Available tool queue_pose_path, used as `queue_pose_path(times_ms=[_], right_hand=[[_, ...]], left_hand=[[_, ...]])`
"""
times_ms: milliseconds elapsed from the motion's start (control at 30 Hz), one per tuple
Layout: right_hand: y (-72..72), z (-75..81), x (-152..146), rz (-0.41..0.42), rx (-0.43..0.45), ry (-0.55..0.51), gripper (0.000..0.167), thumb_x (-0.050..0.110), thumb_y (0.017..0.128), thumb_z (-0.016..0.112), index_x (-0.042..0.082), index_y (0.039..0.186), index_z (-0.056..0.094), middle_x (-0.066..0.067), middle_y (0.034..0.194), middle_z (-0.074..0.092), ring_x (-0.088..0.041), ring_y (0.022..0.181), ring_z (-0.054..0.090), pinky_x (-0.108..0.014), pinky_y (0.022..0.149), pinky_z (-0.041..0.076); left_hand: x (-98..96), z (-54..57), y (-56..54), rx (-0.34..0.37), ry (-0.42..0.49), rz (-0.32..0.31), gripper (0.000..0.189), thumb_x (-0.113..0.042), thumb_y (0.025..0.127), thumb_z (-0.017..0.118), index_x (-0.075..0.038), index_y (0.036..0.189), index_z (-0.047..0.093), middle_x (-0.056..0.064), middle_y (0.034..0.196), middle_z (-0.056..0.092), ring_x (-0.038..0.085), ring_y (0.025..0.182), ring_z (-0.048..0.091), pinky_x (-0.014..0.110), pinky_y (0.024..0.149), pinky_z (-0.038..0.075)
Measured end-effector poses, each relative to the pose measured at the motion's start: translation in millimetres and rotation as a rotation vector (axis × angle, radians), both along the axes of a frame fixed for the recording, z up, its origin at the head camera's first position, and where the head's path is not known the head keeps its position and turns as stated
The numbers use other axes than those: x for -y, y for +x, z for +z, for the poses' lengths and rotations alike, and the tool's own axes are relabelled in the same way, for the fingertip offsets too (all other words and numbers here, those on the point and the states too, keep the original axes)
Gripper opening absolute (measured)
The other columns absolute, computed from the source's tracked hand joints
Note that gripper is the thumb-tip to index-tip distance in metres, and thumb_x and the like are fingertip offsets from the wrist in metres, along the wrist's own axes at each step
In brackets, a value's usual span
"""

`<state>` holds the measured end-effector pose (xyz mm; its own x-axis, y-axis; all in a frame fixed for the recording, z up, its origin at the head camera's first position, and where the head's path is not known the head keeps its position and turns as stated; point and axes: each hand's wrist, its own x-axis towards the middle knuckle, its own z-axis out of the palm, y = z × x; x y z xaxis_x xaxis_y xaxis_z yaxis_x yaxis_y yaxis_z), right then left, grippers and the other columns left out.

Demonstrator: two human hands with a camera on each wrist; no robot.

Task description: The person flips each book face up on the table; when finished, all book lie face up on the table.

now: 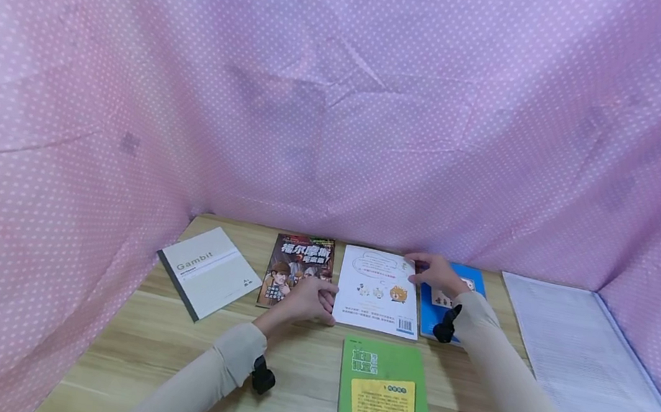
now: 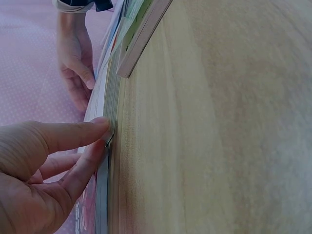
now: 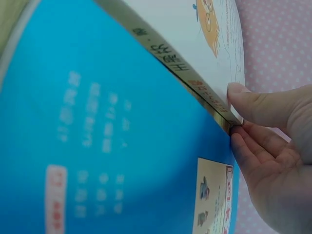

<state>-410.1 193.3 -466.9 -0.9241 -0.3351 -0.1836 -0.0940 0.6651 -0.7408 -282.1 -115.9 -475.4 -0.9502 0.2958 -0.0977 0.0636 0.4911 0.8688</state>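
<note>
A white book [image 1: 378, 301] with small cartoon animals lies in the middle of the back row. My left hand [image 1: 309, 300] holds its near left corner, thumb against the page edges [image 2: 111, 105] and fingers round the side. At the far right corner my right hand [image 1: 439, 274] pinches the book, with the thumb on the cover and fingers under the spine [image 3: 161, 51]. Just left is a dark comic-style book [image 1: 289, 257], partly behind my left hand. On the right a blue book [image 1: 431, 318] is partly covered by my right hand and wrist.
Nearer me lies a green book [image 1: 390, 362] with a yellow panel. A pale Gambit notebook [image 1: 218, 289] sits at an angle on the left. A white translucent sheet [image 1: 592, 366] covers the table's right side. Pink dotted cloth [image 1: 343, 128] hangs around the wooden table [image 1: 272, 400].
</note>
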Motion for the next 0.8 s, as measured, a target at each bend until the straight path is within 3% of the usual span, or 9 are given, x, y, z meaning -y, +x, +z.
queue_pose_path(times_ms=[800], right_hand=[[1.3,1.2,3.3,-0.036,0.049,-0.098,0.061,-0.001,0.091,0.07,0.003,0.149,0.05,-0.027,0.15,0.048,-0.044,0.138,0.044,-0.06,0.12,0.033]], left_hand=[[0.1,1.7,0.0,-0.006,-0.01,-0.009,0.07,0.009,0.069,0.087,0.008,0.134,0.06,0.012,0.097,0.07,0.013,0.08,0.068,0.024,0.077,0.061]])
